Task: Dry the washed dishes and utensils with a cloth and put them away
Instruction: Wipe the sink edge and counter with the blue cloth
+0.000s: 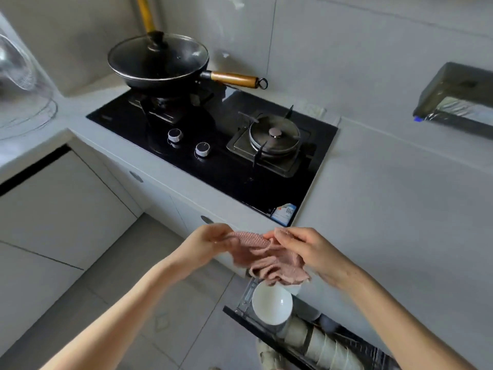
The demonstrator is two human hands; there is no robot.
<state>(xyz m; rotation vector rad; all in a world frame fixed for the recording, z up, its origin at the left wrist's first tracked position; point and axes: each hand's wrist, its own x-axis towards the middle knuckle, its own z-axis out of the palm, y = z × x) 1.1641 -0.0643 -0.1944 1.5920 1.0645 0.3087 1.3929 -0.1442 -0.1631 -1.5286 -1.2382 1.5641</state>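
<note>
left hand (210,243) pinches pink cloth (269,259) | right hand (306,252) grips it too | white bowl (272,303) in open drawer rack (248,297) below

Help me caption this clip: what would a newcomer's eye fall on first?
First, the pink cloth, held between the left hand and right hand at bottom centre. Next, the lidded black wok on the left burner of the black hob. Then the white bowl in the open drawer rack just below the cloth.

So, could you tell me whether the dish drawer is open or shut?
Open: the drawer stands pulled out, with white bowls visible inside.
</note>
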